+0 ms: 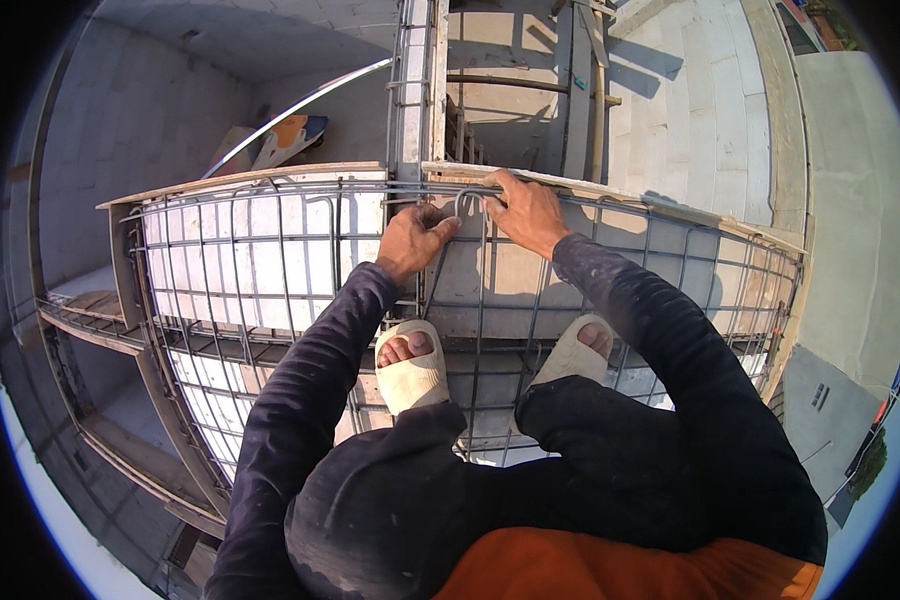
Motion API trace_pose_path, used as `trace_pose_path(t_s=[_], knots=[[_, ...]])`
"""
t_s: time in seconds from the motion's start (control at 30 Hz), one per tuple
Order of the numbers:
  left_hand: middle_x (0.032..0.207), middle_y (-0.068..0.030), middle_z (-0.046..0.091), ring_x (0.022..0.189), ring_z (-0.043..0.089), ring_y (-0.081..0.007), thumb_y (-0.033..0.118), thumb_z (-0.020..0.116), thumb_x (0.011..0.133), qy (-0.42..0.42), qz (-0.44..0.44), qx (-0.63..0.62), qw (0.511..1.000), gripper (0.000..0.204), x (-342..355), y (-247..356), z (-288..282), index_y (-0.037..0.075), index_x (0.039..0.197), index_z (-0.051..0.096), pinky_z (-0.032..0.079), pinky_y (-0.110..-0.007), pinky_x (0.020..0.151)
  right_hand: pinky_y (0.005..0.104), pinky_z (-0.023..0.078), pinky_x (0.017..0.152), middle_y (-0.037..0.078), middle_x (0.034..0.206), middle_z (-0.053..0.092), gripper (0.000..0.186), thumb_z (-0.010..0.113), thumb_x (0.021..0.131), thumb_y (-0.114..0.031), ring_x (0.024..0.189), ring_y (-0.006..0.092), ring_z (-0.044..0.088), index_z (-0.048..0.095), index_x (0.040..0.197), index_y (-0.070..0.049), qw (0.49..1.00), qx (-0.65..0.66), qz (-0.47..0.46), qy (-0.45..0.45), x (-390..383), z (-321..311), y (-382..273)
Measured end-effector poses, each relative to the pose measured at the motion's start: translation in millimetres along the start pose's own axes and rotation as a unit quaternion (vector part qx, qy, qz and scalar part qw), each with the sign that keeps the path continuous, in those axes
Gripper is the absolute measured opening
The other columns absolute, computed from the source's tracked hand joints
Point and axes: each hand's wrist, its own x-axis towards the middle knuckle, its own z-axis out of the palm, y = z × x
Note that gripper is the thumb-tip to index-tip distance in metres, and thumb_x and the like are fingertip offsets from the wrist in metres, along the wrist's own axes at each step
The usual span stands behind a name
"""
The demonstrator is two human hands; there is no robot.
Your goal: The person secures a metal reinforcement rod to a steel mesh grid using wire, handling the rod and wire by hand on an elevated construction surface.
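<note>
A grid of steel rebar [283, 240] spreads in front of me over pale panels. Just beyond my feet, a bar with a bent, hooked end [467, 193] stands between my two hands. My left hand [410, 243] is closed, thumb and fingers pinching by the left side of the hook. To its right, my right hand [532, 216] has its fingers curled on the bars at the hook's other side. Several long bars run sideways under both hands, along the far edge of the grid. My fingers partly hide where they grip.
My feet in cream slides [413, 370] stand on the grid. Wooden formwork boards [260, 176] line its far edge. A narrow rebar cage [406, 90] runs away from me between deep, block-walled openings. A pale flat slab [855, 200] lies at the right, and wooden poles [599, 100] stand beyond.
</note>
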Motion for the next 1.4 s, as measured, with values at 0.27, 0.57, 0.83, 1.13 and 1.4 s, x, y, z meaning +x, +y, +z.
trace_pose_path(t_s=[0.27,0.57,0.83,1.13,1.4], knots=[[0.106,-0.0212,0.076,0.097,0.074,-0.0303,0.036,0.070,0.094,0.030,0.053,0.029,0.998,0.046,1,2,1,-0.004,0.115,0.074,0.055,-0.039,0.090,0.0501,0.054,0.074,0.018,0.079,0.072,0.029,0.072,0.092,-0.030,0.078,0.0396,0.072,0.058,0.102,-0.007,0.998,0.047,0.040,0.025,-12,15,5],[0.087,-0.0130,0.075,0.078,0.070,-0.0213,0.031,0.065,0.097,0.114,0.000,-0.019,0.993,0.038,-2,-14,-27,-0.005,0.104,0.073,0.055,-0.036,0.077,0.0466,0.057,0.076,0.019,0.085,0.075,0.036,0.070,0.092,-0.037,0.079,0.0362,0.074,0.075,0.104,-0.004,0.996,0.021,0.078,-0.038,-9,12,15],[0.092,-0.0169,0.076,0.087,0.072,-0.0253,0.030,0.064,0.096,0.135,0.021,-0.048,0.989,0.037,-1,-36,-27,-0.004,0.108,0.073,0.055,-0.036,0.083,0.0324,0.058,0.066,0.014,0.088,0.074,0.041,0.073,0.091,-0.031,0.071,0.0214,0.074,0.074,0.113,0.004,0.946,0.205,0.195,-0.158,-14,23,16],[0.101,-0.0167,0.076,0.093,0.073,-0.0250,0.025,0.065,0.095,0.101,0.046,-0.040,0.993,0.034,-5,-37,-16,-0.003,0.112,0.072,0.056,-0.035,0.088,0.0284,0.059,0.059,0.012,0.095,0.073,0.030,0.076,0.092,-0.023,0.068,0.0181,0.071,0.071,0.101,0.004,0.933,0.253,0.206,-0.151,-17,33,11],[0.088,-0.0085,0.073,0.078,0.068,-0.0159,0.028,0.068,0.096,0.112,0.038,-0.094,0.988,0.031,-11,-45,-14,-0.002,0.106,0.071,0.055,-0.031,0.074,0.0489,0.054,0.079,0.018,0.087,0.072,0.039,0.070,0.093,-0.043,0.084,0.0366,0.071,0.069,0.094,-0.004,0.993,0.104,0.056,-0.016,-56,1,30]])
